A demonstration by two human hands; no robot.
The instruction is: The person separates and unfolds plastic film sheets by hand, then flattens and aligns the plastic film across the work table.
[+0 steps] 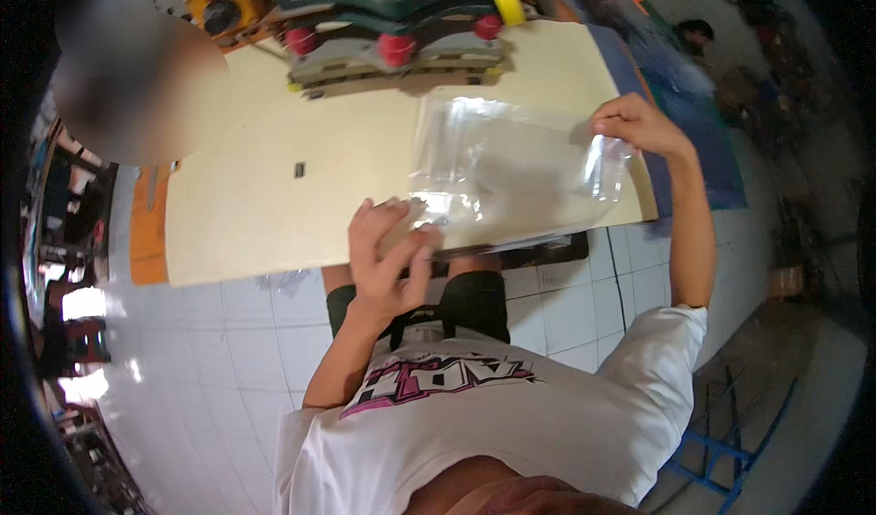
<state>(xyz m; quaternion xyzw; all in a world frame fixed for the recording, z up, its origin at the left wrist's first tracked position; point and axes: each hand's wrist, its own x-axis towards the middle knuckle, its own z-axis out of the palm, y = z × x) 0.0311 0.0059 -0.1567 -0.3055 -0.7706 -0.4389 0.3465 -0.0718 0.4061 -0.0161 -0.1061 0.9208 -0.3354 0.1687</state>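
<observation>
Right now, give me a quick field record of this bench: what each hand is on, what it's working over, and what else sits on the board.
left hand: flat on the near corner of the clear plastic bag, fingers spread
right hand: pinching the bag's far right edge
bag: transparent, lying flat, looks empty
surface: pale board tabletop, bag near its front edge
behind bag: stacked green and grey toy parts with red and yellow knobs
floor: white tiles

place: workshop | evidence: plain wooden table (274,205) on white tiled floor (210,351) | green and yellow machine with red knobs (392,22) at the table's far edge | cluttered shelves and gear (776,86) along the wall
</observation>
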